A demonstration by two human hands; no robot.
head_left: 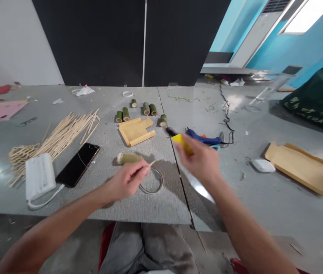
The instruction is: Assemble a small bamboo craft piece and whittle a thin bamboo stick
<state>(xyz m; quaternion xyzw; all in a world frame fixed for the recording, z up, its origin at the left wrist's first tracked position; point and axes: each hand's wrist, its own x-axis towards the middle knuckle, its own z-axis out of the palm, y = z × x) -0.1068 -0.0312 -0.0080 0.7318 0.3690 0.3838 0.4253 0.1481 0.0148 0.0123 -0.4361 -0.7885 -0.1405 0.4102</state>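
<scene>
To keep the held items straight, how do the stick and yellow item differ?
The stick is pale and thin; the yellow item is brighter and broader. The left hand holds the stick; the right hand holds the yellow item. Both are partly hidden by the hand holding them.

Black phone (75, 168) beside white power bank (40, 174), white cable (37, 207) between — pink sheet (3, 110) far left — folded brown paper (298, 167) and dark green bag (321, 97) at right.
</scene>
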